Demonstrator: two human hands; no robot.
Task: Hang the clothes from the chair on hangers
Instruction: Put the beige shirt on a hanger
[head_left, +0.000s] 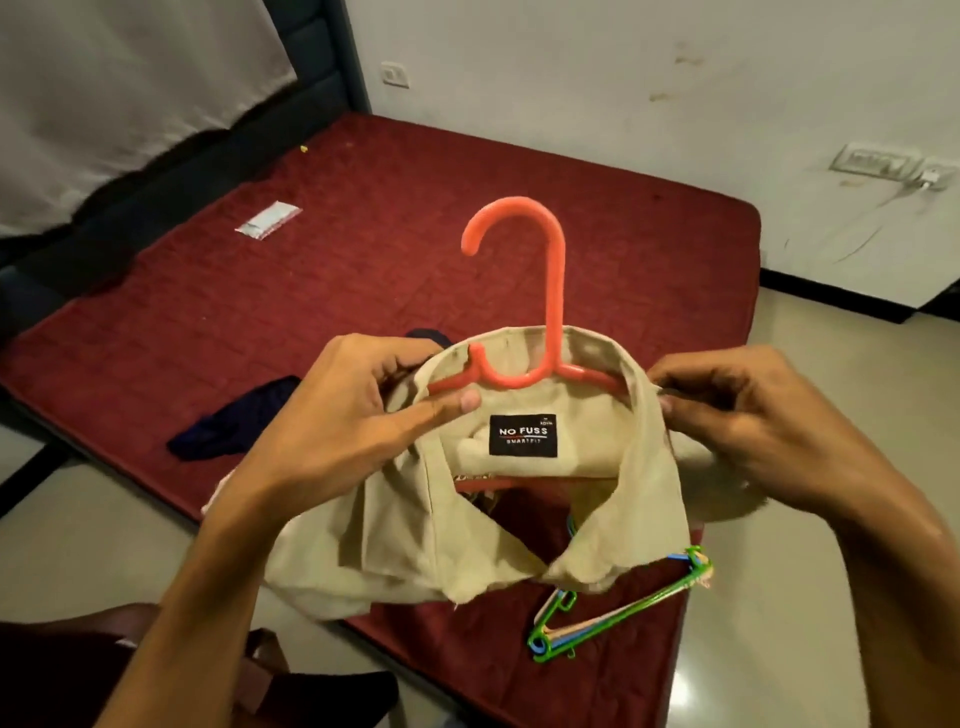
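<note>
Currently mid-step: the beige collared shirt (467, 545) is being seated on the orange plastic hanger (553, 270). The hanger's arms are inside the neck opening, the hook sticks up out of the collar, and the neck label (523, 435) faces the camera.

The shirt is held up over the near edge of the maroon mattress (363, 234), between both hands.
- Grip, left side: the left hand (343, 415) holds the collar, thumb pressed on the fabric just beside the hanger's neck.
- Grip, right side: the right hand (737, 410) pinches the collar edge between thumb and fingers.

The collar is bunched, the front is open and the body is crumpled below.

Next move, my read: pull each shoulder out over the hanger arm ends, flatten the collar, then free one hand for the hook.

Under the shirt a stack of coloured spare hangers (613, 618) lies on the mattress. A navy garment (234, 426) lies further left, near the left hand but apart from it.
</note>
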